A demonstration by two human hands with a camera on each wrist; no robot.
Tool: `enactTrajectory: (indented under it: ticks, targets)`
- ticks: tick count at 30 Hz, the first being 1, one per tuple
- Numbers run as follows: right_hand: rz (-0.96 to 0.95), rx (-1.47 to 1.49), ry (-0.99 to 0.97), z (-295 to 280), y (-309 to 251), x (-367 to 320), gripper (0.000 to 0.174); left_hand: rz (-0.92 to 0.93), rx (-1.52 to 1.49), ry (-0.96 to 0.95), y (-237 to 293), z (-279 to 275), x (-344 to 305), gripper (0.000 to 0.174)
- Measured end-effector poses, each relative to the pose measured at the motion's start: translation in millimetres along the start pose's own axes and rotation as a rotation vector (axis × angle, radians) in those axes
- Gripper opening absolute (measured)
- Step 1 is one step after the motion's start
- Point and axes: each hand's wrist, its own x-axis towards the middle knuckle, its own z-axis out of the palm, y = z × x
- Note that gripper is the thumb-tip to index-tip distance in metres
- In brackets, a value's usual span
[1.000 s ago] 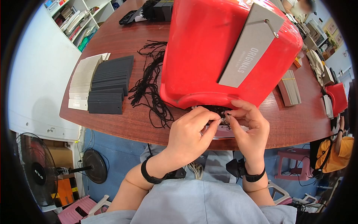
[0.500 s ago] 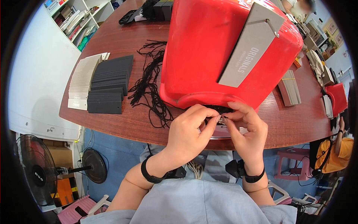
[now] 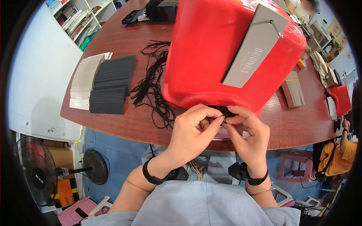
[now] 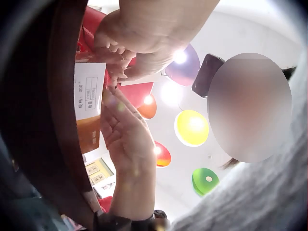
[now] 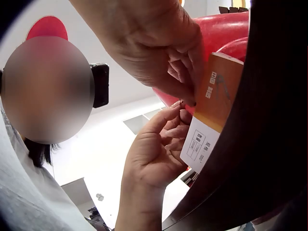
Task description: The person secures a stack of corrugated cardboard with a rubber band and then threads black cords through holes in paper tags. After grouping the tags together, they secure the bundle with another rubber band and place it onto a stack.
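Observation:
At the table's front edge both hands meet, fingertip to fingertip. The left hand [image 3: 194, 130] pinches a small, thin black thing [image 3: 224, 119] between thumb and forefinger. From the other side, the right hand [image 3: 252, 137] pinches it too, its other fingers loosely bent. The fingers hide most of this thing, and I cannot tell its kind. Behind the fingertips is a heap of small black pieces [image 3: 225, 110], partly covered. Both wrist views show a small orange and white box [image 4: 89, 91] close by the fingers. An upturned red plastic tub [image 3: 203, 56] stands just beyond the hands.
A grey tag [image 3: 247, 56] printed ORIGINALS, with a metal pin through its hole, leans on the tub. Black cords [image 3: 151, 81] lie to its left, beside stacks of black tags [image 3: 109, 84] and beige tags [image 3: 83, 83]. Another banded tag stack [image 3: 292, 90] lies to the right.
The right hand's fingertips have closed in toward the left hand's, and its forefinger has come down. The small thing between them is now more covered. Cords and tags have stayed in place.

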Motion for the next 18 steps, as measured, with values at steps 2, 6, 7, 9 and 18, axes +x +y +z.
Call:
enactTrajectory:
  ticks: [2,6,7,9,18]
  targets:
    - [0.025,-0.002,0.005,1,1,-1,0.025,0.018,-0.062,0.019,1,-3,0,0.008]
    - [-0.106,-0.421,-0.005,-2,14,-2,0.014,0.143,-0.078,0.210,13,-17,0,0.008]
    - [-0.247,-0.473,-0.017,-2,15,-1,0.017,0.210,0.011,0.184,20,-18,-3,0.008]
    - [-0.397,-0.520,-0.033,-2,12,-2,0.020,0.340,0.194,0.068,33,-19,-11,0.010]
    - [0.186,0.287,-0.196,-31,-11,-41,0.034,0.391,-0.089,-0.321,47,0,-35,0.016]
